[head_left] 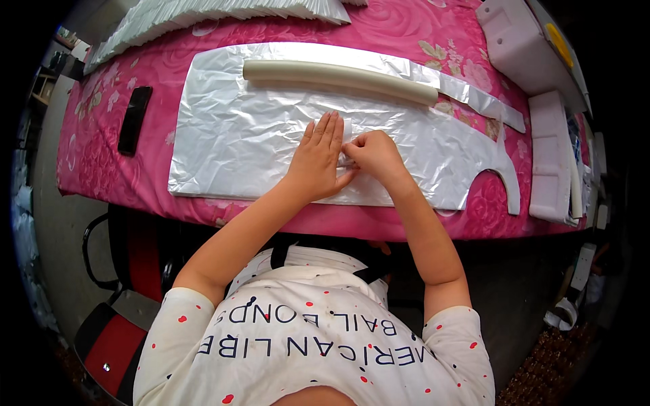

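Observation:
A white plastic carrier bag (pixel 230 135) lies flat and wrinkled on the table, its two handle strips pointing right; whether others lie beneath it I cannot tell. My left hand (pixel 315 159) rests on the middle of it, palm down with fingers straight. Close beside it, my right hand (pixel 372 154) is closed in a pinch at the plastic, near the left thumb. What sits between its fingertips is hidden. A long cream tube (pixel 338 76) lies across the bag, beyond both hands.
A pink flowered cloth (pixel 95 159) covers the table. A black phone (pixel 135 120) lies at the left. Stacked white plastic (pixel 223 12) sits at the far edge. White foam boxes (pixel 548 155) stand at the right. A red and black chair (pixel 112 338) is at lower left.

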The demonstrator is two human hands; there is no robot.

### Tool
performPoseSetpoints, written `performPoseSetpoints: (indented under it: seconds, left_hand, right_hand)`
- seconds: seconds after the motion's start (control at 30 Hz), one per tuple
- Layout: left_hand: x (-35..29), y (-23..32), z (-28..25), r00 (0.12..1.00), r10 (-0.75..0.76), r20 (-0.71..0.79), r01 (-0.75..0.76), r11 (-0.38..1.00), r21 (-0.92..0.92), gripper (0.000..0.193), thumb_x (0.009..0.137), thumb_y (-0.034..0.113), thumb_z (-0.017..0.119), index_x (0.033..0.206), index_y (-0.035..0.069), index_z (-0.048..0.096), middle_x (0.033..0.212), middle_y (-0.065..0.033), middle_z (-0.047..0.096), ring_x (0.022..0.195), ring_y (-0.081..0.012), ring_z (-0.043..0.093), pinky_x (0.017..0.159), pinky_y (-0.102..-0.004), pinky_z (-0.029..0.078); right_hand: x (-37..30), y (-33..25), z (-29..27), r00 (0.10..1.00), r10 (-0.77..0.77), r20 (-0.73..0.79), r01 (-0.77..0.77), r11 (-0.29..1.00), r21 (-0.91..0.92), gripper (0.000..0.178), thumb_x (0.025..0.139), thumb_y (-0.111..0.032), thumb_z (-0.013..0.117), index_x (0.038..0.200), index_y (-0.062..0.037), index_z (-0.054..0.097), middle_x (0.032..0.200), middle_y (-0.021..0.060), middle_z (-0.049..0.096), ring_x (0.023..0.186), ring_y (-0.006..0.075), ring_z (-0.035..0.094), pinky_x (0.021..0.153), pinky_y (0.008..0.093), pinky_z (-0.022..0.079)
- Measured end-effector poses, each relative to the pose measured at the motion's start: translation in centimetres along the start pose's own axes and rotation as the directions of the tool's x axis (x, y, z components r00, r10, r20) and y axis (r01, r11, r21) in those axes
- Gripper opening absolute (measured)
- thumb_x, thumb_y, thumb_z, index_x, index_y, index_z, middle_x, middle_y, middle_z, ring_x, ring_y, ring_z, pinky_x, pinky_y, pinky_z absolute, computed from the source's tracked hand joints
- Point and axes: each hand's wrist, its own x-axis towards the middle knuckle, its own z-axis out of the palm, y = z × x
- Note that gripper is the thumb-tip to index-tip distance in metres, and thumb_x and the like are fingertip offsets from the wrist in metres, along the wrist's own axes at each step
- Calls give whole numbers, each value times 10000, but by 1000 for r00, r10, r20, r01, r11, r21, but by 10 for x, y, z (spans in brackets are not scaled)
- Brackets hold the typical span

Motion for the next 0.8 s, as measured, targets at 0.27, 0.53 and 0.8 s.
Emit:
performPoseSetpoints:
  seconds: [0.27, 0.53, 0.8]
  left_hand:
    - [-3, -5, 11, 1000, 20, -2, -20, 999, 45, 1027, 721, 593, 557, 1373, -85, 145, 1438, -243, 177, 1356, -350, 143, 1101, -450, 110]
    - [-78, 12, -46, 858, 252, 447, -276, 961, -12, 867, 739, 381, 645, 1332, -102, 237, 1420, -238, 231, 1339, -370, 184, 1081, -450, 182]
    - [-116, 28, -70, 973, -47, 225, 212, 558, -802, 515, 936, 192, 384, 1375, -38, 246, 1480, -185, 117, 1363, -315, 158, 1078, -379, 171]
  right_hand:
    - [-37, 10, 9, 920, -258, -296, 91, 873, -480, 272, 686, -236, 689, 865, -54, 596, 695, 93, 625, 691, 264, 618, 625, 369, 465]
    - [-98, 45, -8, 987, -155, -41, 153, 987, -50, 275, 715, -136, 706, 939, -3, 616, 669, 65, 610, 610, 135, 584, 576, 269, 473]
    - [-102, 21, 26, 825, -549, 136, 467, 797, 384, 573, 692, -130, 751, 1210, -61, 516, 1114, 70, 553, 1013, 173, 516, 863, 284, 417]
